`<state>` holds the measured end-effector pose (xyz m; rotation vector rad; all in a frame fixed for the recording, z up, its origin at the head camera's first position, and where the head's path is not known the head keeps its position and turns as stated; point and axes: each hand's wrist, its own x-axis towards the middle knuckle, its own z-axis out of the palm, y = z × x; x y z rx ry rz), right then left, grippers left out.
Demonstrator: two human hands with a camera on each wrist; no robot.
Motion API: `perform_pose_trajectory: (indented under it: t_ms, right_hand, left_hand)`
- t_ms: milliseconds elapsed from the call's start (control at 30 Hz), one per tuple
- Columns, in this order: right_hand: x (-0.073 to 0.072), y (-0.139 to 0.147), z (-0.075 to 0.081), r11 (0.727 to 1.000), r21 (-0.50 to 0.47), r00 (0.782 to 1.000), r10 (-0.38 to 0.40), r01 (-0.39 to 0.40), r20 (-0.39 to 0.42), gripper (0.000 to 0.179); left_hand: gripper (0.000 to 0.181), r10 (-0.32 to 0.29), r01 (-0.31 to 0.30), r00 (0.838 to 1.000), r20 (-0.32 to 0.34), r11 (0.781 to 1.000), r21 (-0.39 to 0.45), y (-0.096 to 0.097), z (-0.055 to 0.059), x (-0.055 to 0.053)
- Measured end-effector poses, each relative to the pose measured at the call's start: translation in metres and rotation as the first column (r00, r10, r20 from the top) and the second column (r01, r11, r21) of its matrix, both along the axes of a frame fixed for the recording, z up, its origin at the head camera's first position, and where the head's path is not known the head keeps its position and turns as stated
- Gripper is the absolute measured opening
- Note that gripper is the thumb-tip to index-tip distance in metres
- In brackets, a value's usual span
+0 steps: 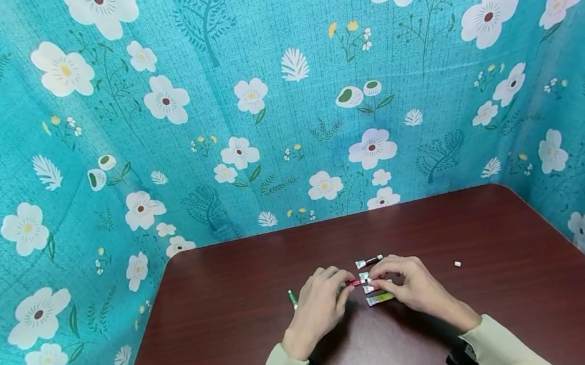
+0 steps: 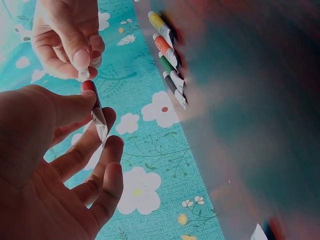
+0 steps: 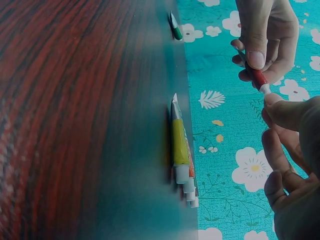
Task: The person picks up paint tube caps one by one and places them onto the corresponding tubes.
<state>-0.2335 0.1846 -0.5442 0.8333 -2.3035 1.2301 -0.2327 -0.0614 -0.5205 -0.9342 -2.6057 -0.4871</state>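
My left hand (image 1: 317,303) pinches a small red paint tube (image 3: 258,76) between thumb and index finger; its other fingers are spread loosely. The tube's silver crimped end (image 2: 100,122) points back toward the left palm. At the other end, my right hand (image 1: 420,288) pinches the tube's white cap (image 3: 265,89) with thumb and forefinger. Both hands are raised above the table, close together. Beneath and beyond them lies a row of tubes: a yellow tube (image 2: 159,24), an orange tube (image 2: 164,45), a green tube (image 2: 167,62) and a black tube (image 2: 170,82).
A separate green tube (image 1: 293,298) lies on the table left of my left hand. One small white piece (image 1: 457,264), perhaps a cap, sits to the right. The dark red-brown table (image 1: 216,282) meets a turquoise flowered curtain (image 1: 272,122) at its back edge.
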Motion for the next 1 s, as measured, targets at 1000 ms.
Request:
perform_pose_trajectory:
  t_ms: [1000]
  right_hand:
    - [-0.0016, -0.0014, -0.0038, 0.999, -0.021, 1.000, 0.026, -0.027, -0.013, 0.024]
  left_hand:
    - [0.011, -0.037, 0.038, 0.998, -0.046, 0.999, 0.015, 0.0035, -0.0017, 0.0005]
